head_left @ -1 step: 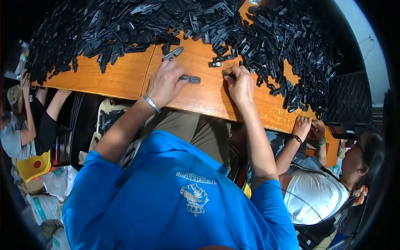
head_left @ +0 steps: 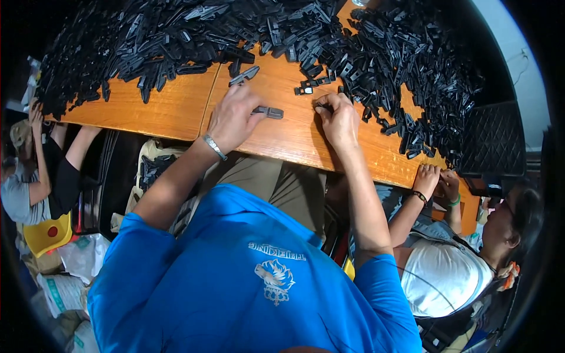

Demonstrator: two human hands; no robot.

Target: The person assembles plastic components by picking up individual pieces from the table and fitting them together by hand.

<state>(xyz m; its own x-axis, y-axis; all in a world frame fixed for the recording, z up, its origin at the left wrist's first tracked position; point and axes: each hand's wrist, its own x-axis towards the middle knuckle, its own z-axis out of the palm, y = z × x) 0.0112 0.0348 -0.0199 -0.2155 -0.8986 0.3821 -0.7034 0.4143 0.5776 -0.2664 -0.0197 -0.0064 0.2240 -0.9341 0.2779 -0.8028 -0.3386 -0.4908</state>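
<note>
My left hand [head_left: 231, 117] rests over the wooden table [head_left: 282, 138], its fingers curled. Its thumb presses against a long dark plastic piece [head_left: 271, 112] that juts out to the right. Just beyond the knuckles lies another slim grey-black plastic piece [head_left: 243, 76]. To the right, my right hand [head_left: 340, 120] is closed in a pinch, thumb against index finger. A small dark piece [head_left: 321, 106] shows at those fingertips, mostly hidden. Slightly farther off sits a small black part with a bright opening [head_left: 303, 90].
A large heap of black plastic pieces [head_left: 176, 35] covers the far left, and another heap [head_left: 394, 65] spreads to the right. A black crate [head_left: 493, 138] stands at the far right. Co-workers' hands [head_left: 428, 176] are at the table's right edge; another person's arm [head_left: 81, 147] is at left.
</note>
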